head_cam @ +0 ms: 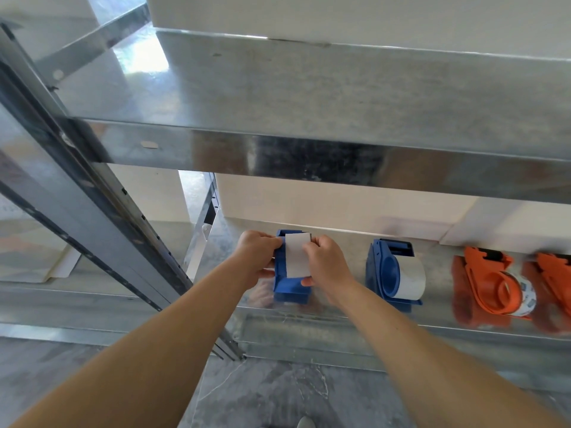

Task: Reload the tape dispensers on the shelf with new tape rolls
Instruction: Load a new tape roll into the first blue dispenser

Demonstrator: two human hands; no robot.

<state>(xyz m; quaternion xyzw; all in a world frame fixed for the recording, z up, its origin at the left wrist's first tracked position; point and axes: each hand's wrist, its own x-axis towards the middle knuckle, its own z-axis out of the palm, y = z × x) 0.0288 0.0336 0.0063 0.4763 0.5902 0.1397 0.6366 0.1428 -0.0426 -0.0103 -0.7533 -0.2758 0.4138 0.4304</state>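
A large white box (340, 17) stands on the upper metal board (309, 88), which has a small pale sticker (150, 145) on its front edge. Under this board, at the back, a second white box (340, 205) stands beside a third one (509, 223) on the right. A dark slotted upright post (102, 211) runs slanted at the left, with another white box (148, 193) behind it. Below is a grey marbled floor (278, 393), and a shoe tip (306, 423) shows at the bottom edge.
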